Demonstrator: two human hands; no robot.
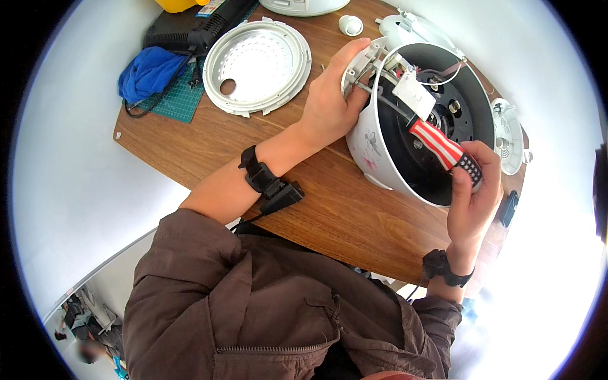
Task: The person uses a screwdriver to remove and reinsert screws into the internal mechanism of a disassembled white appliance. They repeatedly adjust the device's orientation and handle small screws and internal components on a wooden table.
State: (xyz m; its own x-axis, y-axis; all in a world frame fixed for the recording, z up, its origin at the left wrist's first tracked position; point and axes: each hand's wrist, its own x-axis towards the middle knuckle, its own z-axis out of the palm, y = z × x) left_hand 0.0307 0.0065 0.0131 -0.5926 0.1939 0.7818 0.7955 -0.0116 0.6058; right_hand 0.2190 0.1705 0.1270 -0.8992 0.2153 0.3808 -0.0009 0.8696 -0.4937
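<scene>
A white rice cooker body [366, 142] with a floral print stands tilted on the wooden table, its dark inside showing metal parts and wires. At its upper left rim, my left hand [332, 98] is closed around a white plastic side panel [360, 66]. My right hand [475, 196] grips the rear of a screwdriver [437, 142] whose handle has red and white stripes and a black, starred end. The shaft crosses the opening toward that panel; its tip is hard to make out. Beside the shaft hangs a small white plate [413, 95] among wires.
A round perforated metal lid [278, 95] lies left of the cooker. Farther left are a blue cloth [151, 75], a green cutting mat [180, 101] and a black vented device [190, 31]. A white cap [350, 25] and a white round part [508, 136] lie behind and right.
</scene>
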